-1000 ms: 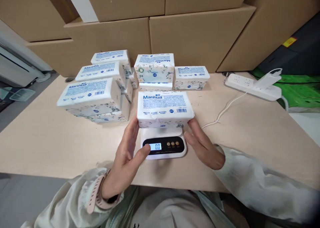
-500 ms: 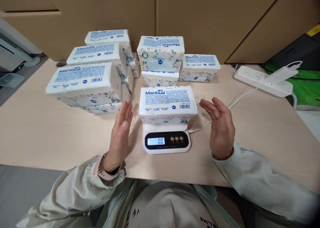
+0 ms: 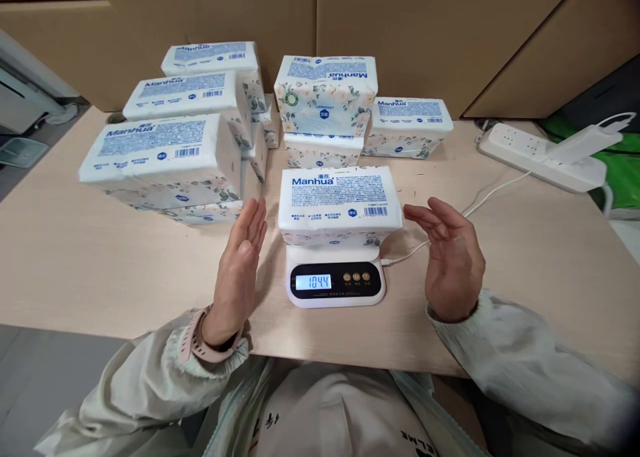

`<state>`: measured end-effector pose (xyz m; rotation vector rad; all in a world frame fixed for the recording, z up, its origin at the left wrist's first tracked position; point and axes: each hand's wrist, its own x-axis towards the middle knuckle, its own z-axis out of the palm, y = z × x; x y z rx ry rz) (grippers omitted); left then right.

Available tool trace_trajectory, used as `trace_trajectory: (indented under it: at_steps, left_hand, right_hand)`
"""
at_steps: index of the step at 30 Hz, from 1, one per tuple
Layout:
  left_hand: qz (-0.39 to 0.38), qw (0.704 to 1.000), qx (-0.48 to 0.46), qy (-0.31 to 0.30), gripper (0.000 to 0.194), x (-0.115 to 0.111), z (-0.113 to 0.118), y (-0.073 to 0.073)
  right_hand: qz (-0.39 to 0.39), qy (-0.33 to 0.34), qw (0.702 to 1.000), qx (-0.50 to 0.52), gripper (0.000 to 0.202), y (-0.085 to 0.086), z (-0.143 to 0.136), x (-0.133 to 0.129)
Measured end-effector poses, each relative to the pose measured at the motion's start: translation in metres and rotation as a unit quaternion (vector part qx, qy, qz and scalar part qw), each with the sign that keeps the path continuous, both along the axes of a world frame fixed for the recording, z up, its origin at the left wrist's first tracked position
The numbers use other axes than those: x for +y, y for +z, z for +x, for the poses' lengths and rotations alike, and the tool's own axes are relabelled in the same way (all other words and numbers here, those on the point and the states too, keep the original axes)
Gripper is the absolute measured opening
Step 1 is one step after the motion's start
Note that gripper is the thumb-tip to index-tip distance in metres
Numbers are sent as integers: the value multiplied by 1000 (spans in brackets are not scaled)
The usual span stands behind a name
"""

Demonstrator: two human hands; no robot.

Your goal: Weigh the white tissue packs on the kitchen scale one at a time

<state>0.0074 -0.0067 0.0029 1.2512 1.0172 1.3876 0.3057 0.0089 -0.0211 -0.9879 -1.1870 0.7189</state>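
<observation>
A white pack of tissues point(image 3: 340, 200) printed "Manhua" lies flat on a white digital scale point(image 3: 295, 293). The scale's lit display point(image 3: 313, 282) reads 104.4, with round gold buttons to its right. My left hand point(image 3: 237, 270) is held upright on the left of the pack, fingers stretched out, apart from it. On the other side, my right hand point(image 3: 453, 263) is open with the palm turned inward, its fingertips close to the pack's right end. Neither hand holds anything. A white cable runs from the scale's right side and passes behind my right hand.
Stacked tissue packs point(image 3: 160, 157) stand at the left, with another stack point(image 3: 325, 100) behind the scale and a single pack point(image 3: 407, 127) beside that. A white power strip point(image 3: 543, 157) lies at the back right. Cardboard boxes point(image 3: 400, 37) wall off the table's point(image 3: 125, 277) far edge.
The scale's reading has gone from 0.0 to 104.4. My hands stay open on either side of the pack, almost unmoved, while the view has shifted slightly.
</observation>
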Motion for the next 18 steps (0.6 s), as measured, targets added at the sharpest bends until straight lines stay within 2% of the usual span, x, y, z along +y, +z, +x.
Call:
trace_trajectory:
  at_steps: [12, 18]
  left_hand:
    - [9, 1000, -11, -8, 46, 0, 3, -1]
    - [-4, 1000, 1, -4, 45, 0, 6, 3]
  right_hand:
    - [-18, 7, 999, -30, 40, 0, 0, -5]
    - [-33, 38, 995, -82, 40, 4, 6, -9]
